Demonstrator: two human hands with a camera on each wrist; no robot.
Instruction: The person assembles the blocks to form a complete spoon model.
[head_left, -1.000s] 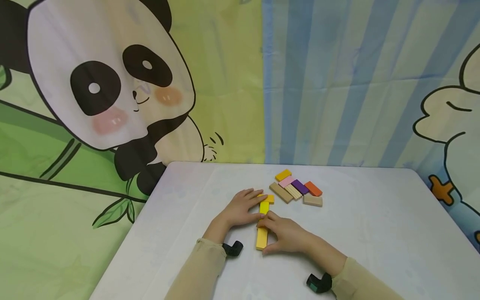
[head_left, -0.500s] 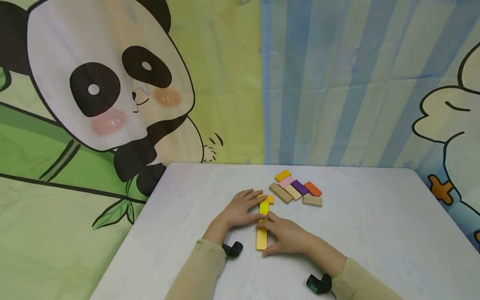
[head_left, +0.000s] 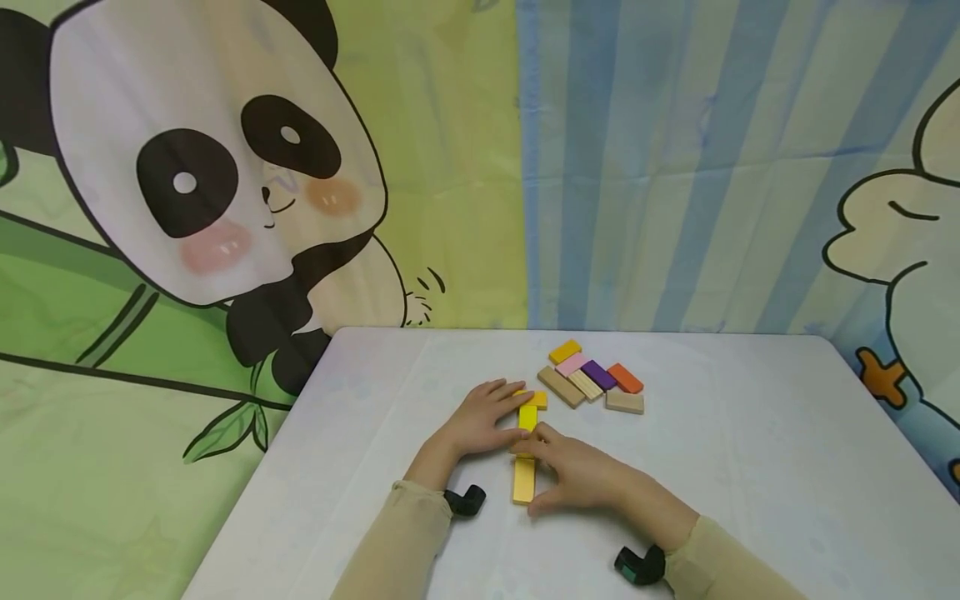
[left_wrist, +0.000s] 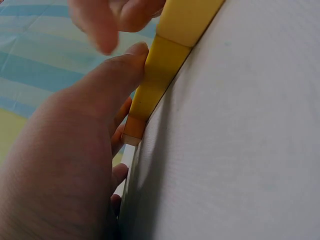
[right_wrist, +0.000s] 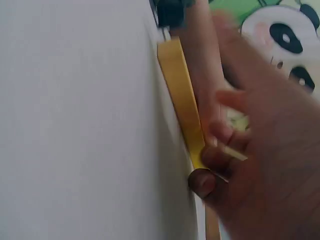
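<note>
In the head view a line of flat wooden blocks runs toward me: an orange block [head_left: 537,401] lies crosswise at its far end, then a bright yellow block [head_left: 528,417], then a paler yellow block [head_left: 524,481]. My left hand [head_left: 480,418] rests over the orange block with fingers spread. In the left wrist view its thumb [left_wrist: 131,62] presses the side of the bright yellow block. My right hand [head_left: 581,469] arches over the line, its fingertips touching near the join of the yellow blocks. Its thumb is apart from the pale block's near corner.
Beyond the line lie several loose blocks, among them a purple block [head_left: 599,374], a red-orange block [head_left: 626,378], a pink block [head_left: 573,364] and a plain wood block [head_left: 625,402]. The white table [head_left: 750,467] ends against a printed curtain [head_left: 645,167].
My right thumb has slid slightly outward from the pale yellow block's near end, and the seam between the yellow blocks shows more. My left hand has stayed in place.
</note>
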